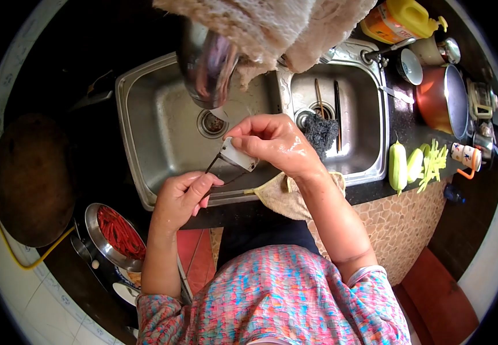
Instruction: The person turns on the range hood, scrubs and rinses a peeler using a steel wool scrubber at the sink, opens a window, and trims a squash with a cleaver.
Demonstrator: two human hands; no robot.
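Over the left basin of the steel sink (163,115), my right hand (278,144) is wet and pinches a small white flat piece (237,154) between thumb and fingers. Two thin dark strips (213,163) run from this piece down to my left hand (186,195), whose thumb and fingers close on their lower ends. The kind of object is unclear. Below my right hand, a beige cloth (283,198) hangs over the sink's front edge. The drain (211,123) lies just beyond my hands.
A shiny metal cylinder (206,63) and light cloth (272,26) hang overhead. The right basin holds a dark scrubber (322,135) and thin sticks (338,109). Right: green vegetables (397,167), a red pot (436,100). Left: a bowl of red strips (119,233), a round board (33,178).
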